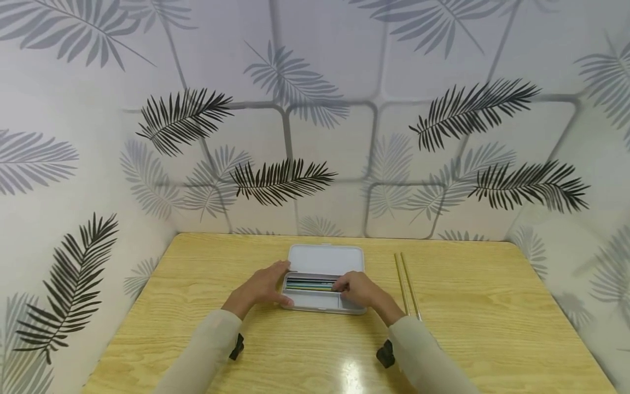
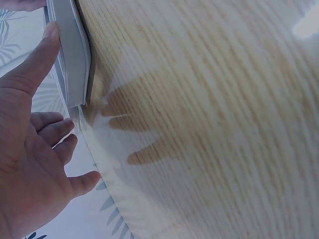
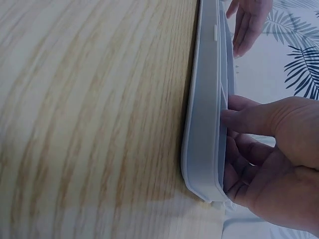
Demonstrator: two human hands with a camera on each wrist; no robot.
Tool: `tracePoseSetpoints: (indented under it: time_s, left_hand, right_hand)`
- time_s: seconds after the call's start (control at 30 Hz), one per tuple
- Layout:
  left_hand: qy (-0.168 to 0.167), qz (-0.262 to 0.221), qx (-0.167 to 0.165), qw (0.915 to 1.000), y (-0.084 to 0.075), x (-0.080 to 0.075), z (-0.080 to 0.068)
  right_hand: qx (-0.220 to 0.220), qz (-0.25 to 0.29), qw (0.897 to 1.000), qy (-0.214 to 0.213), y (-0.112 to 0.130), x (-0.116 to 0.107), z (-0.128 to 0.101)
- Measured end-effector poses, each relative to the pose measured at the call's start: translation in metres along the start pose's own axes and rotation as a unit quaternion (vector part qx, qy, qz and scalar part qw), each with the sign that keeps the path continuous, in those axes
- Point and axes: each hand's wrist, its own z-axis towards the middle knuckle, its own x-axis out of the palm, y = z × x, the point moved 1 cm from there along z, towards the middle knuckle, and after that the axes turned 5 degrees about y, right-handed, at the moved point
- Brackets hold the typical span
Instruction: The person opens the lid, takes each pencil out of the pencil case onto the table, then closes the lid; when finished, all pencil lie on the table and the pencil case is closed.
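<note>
Staged tabletop booth, wooden table, leaf-print backdrop enclosing three sides

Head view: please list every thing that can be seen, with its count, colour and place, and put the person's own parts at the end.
pencil case: one, pale grey, open, lying at the middle of the table, lid toward the wall.
pencils: several, exact count unclear, green, blue and dark, lying in the case's upper compartment.
sticks: two, pale gold, thin, lying side by side on the table right of the case.
table: one, light wood grain, fills the lower half.
wall panels: white with black and grey leaf print, behind and at both sides.
left hand: one, rests against the case's left end, fingers straight.
right hand: one, fingers reach into the case at the pencils; whether it pinches one cannot be told.
</note>
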Motion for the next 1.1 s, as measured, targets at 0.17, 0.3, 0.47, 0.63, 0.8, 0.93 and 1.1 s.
tracePoseSetpoints:
  time_s: [0.17, 0.3, 0.47, 0.63, 0.8, 0.93, 1.1]
  left_hand:
    - [0.005, -0.005, -0.002, 1.0000, -0.001, -0.001, -0.001]
    - [0.006, -0.003, -0.006, 1.0000, -0.002, 0.000, -0.001]
    - [0.004, -0.002, -0.009, 0.9999, -0.001, 0.001, 0.001]
    - [0.006, -0.002, -0.011, 0.9999, 0.000, 0.002, 0.001]
    - [0.006, 0.001, -0.011, 0.9999, 0.002, 0.003, 0.003]
    - [0.003, 0.003, -0.008, 1.0000, 0.003, 0.003, 0.004]
    - [0.003, 0.006, -0.002, 1.0000, 0.002, 0.003, 0.003]
  right_hand:
    - [0.004, -0.011, 1.000, -0.005, 0.000, 0.002, 0.002]
    - [0.003, -0.015, 1.000, -0.009, 0.000, 0.003, 0.001]
    - [-0.010, -0.011, 1.000, -0.016, 0.001, 0.002, 0.000]
    - [-0.019, 0.021, 0.999, -0.045, 0.002, -0.006, -0.004]
    - [-0.019, 0.060, 0.994, -0.084, 0.000, -0.020, -0.013]
    - [-0.010, 0.074, 0.992, -0.103, -0.007, -0.034, -0.022]
    - [0.004, 0.087, 0.990, -0.115, -0.024, -0.053, -0.036]
